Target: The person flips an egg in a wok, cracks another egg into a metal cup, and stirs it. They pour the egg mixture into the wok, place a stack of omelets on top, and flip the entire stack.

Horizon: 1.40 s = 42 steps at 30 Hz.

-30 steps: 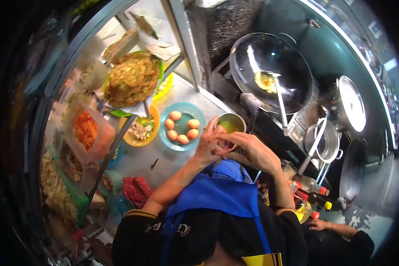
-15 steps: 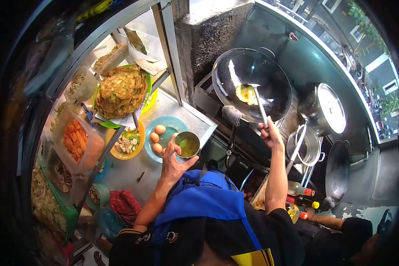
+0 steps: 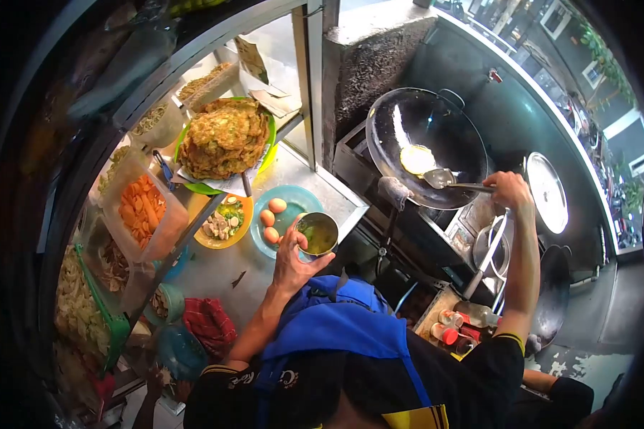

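Note:
My left hand (image 3: 293, 269) grips a metal cup (image 3: 334, 244) with yellow-green contents, close beside a light blue plate (image 3: 300, 193) of brown eggs (image 3: 270, 217). On the right, my right hand (image 3: 512, 190) is closed round the handle of a metal spatula (image 3: 440, 178). Its blade rests inside a large black wok (image 3: 451, 121), near the edge of a round fried egg (image 3: 416, 159). Left of the plate is an orange bowl (image 3: 248, 207) with cut pieces and chopped greens.
Fried patties (image 3: 222, 139) are heaped on a green plate at the glass case. Carrots fill a clear tub (image 3: 154, 232). Right of the wok stand a pot lid (image 3: 547, 193), a strainer (image 3: 491, 250) and bottles (image 3: 476, 313). Another person's arm (image 3: 540, 381) shows at lower right.
My right hand has swung right and toward me, turning the spatula sideways and drawing its blade off the egg to its lower right. My left hand still holds the cup. The view has shifted.

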Each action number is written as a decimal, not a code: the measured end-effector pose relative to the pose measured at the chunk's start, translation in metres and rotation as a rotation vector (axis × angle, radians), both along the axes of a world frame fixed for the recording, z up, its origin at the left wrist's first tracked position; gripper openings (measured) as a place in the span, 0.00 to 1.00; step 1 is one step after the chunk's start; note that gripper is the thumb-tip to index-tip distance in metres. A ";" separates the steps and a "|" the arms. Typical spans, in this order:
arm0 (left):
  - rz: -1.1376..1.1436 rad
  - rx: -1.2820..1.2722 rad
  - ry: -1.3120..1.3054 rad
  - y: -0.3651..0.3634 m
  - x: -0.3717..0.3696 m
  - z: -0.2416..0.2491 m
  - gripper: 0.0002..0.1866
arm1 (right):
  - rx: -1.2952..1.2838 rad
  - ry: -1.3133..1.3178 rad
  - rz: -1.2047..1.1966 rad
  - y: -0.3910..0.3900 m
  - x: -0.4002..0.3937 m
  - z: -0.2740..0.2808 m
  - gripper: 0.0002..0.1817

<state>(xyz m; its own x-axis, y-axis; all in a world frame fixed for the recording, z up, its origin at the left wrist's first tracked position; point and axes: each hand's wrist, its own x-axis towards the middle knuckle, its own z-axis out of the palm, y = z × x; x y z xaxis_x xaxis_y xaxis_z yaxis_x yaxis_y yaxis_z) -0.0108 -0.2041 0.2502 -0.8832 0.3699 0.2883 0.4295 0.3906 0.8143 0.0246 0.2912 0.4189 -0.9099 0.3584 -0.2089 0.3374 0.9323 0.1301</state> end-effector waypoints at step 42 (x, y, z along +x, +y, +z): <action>0.000 0.003 -0.093 0.012 -0.007 0.002 0.33 | -1.447 1.004 -0.718 -0.037 0.099 -0.202 0.28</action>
